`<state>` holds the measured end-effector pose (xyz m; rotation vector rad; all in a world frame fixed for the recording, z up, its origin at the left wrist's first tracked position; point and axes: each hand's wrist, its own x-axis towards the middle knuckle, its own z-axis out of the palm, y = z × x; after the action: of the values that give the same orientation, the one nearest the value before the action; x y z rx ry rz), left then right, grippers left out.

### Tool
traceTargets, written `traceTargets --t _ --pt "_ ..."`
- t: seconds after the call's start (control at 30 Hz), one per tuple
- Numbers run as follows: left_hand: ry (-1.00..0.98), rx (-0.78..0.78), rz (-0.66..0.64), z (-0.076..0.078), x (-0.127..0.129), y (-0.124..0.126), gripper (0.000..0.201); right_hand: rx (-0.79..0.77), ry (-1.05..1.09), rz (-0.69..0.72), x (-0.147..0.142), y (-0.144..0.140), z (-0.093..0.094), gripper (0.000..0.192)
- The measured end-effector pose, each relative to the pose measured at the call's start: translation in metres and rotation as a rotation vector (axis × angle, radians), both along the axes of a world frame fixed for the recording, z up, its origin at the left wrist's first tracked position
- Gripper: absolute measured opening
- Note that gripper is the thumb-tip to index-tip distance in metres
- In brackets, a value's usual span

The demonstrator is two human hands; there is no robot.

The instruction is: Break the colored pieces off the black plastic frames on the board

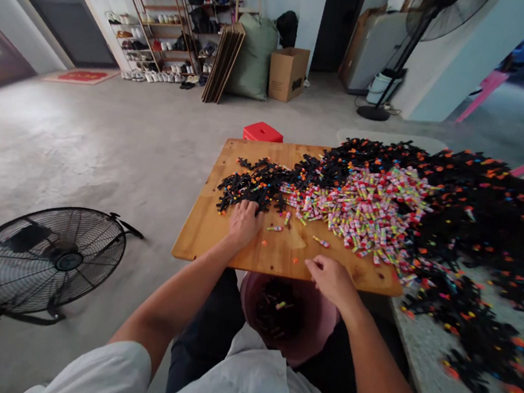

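My left hand (245, 221) rests on the wooden board at the near edge of a heap of small black plastic pieces (254, 185) with orange, yellow and blue tips. Its fingers are bent down against the pieces, and their tips are hidden. Over the board's front edge, my right hand (329, 276) is closed in a pinch; whatever is between its fingers is too small to make out. Beneath it, a pink bucket (323, 319) between my knees contains black pieces and a yellowish one. Small printed tubes with red and yellow ends (372, 209) lie piled beyond my right hand.
The wooden board (203, 234) meets a speckled stone surface (440, 384) covered with more black pieces. A red stool (263, 132) stands behind the board. A floor fan (68, 260) is at left; a carton (288, 73) and shoe racks line the wall.
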<state>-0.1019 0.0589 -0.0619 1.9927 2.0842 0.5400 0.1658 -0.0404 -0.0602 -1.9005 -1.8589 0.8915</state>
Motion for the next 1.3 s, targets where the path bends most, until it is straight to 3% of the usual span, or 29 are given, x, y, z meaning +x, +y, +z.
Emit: traceTargets --t 0.13,0.23,0.33,0.4,0.5,0.57,0.63,0.73,0.87,1.1,1.3 --pt "0.159 -0.129 -0.026 0.014 0.012 0.016 0.031 0.242 -0.345 -0.163 0.002 0.036 0.01 0.025" --pt "0.163 -0.2 -0.01 0.02 0.014 0.021 0.037 0.224 -0.499 -0.129 0.005 0.052 0.004 0.031" --pt "0.139 -0.224 -0.04 0.022 0.009 0.023 0.048 0.216 -0.491 -0.074 0.007 0.056 -0.007 0.021" --pt "0.08 -0.202 -0.066 0.021 0.005 0.023 0.049 0.245 -0.349 -0.108 0.006 0.054 -0.012 0.018" --pt "-0.129 -0.141 -0.064 0.02 0.003 0.022 0.032 0.26 0.105 -0.231 -0.003 0.047 -0.014 0.017" --pt "-0.378 -0.116 -0.038 0.02 0.007 0.019 0.026 0.226 0.479 -0.297 -0.015 0.041 -0.011 0.02" --pt "-0.696 -0.089 -0.004 0.019 0.016 0.014 0.035 0.175 0.811 -0.315 -0.031 0.034 -0.007 0.027" --pt "-1.167 -0.076 0.026 0.02 0.036 0.002 0.044 0.137 1.1 -0.326 -0.055 0.028 0.002 0.038" --pt "-1.464 -0.058 0.054 0.023 0.061 -0.015 0.048 0.139 1.194 -0.307 -0.077 0.022 0.012 0.041" --pt "-1.491 0.015 0.161 0.038 0.079 -0.031 0.052 0.138 1.248 -0.319 -0.088 0.009 0.021 0.038" --pt "-1.468 0.055 0.154 0.043 0.08 -0.034 0.052 0.2 1.197 -0.315 -0.089 0.004 0.018 0.037"
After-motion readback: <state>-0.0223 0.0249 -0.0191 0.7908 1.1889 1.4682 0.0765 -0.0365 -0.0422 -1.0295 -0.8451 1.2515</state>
